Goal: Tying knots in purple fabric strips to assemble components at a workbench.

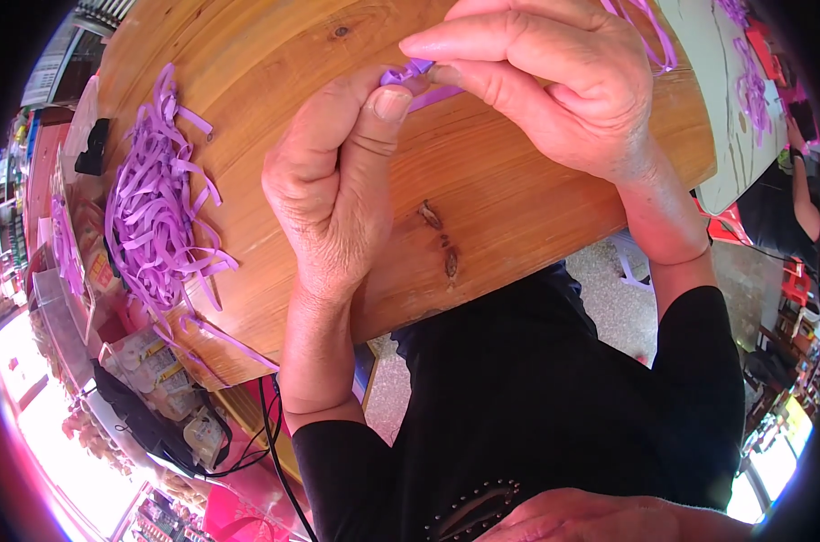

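Observation:
A narrow purple ribbon (437, 97) is gathered into a small loop or knot above the wooden table (518, 190). My left hand (338, 163) pinches it between thumb and forefinger. Close by on the right, my right hand (554, 81) has its thumb and forefinger at the same gathered spot, gripping the ribbon there. Just where its end lies is hidden by the fingers. To the left on the tabletop rests a tangled heap of purple ribbons (162, 199).
More purple ribbon (658, 41) lies at the far right of the table. A white marbled table (731, 117) with ribbons adjoins on the right, where another person's arm (803, 199) shows. Black cables (270, 425) hang by the left table edge, near packaged goods (157, 370).

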